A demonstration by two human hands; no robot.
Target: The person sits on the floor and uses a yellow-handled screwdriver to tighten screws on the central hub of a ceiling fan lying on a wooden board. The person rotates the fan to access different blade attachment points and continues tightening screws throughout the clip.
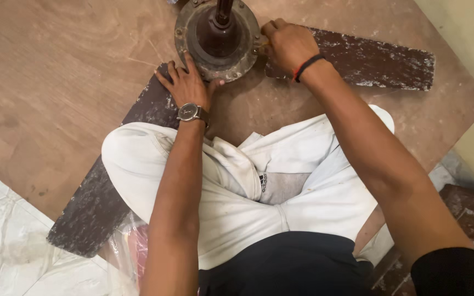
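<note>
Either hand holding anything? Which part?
Left hand lies flat, bracing the fan motor housing at its rim, not gripping. Right hand is closed at the rim by a blade; what it grips is hidden.

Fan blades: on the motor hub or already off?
Cannot tell for certain. Both dark blades lie flat on the wooden board with their inner ends at the hub, but the hands hide the joints.

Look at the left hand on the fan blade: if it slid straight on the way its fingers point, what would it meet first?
The left hand points up the picture; its fingertips already sit by the round motor housing, so it would likely meet that rim first.
</note>
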